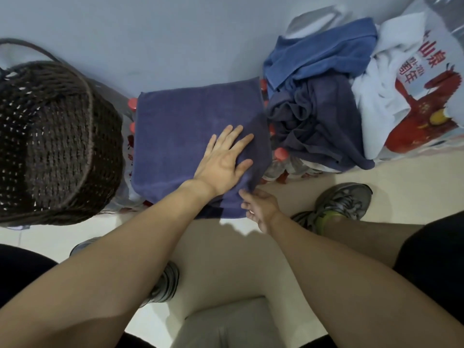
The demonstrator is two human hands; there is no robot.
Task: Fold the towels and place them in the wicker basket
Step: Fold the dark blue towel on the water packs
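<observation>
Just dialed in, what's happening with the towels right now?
A person is mid-fold on a purple-blue towel spread over a pack of red-capped bottles. The left hand presses flat on it while the right hand pinches its near right corner. The wicker basket stands to the left; no towel shows in the part of it that is visible. A heap of unfolded towels waits on the right.
</observation>
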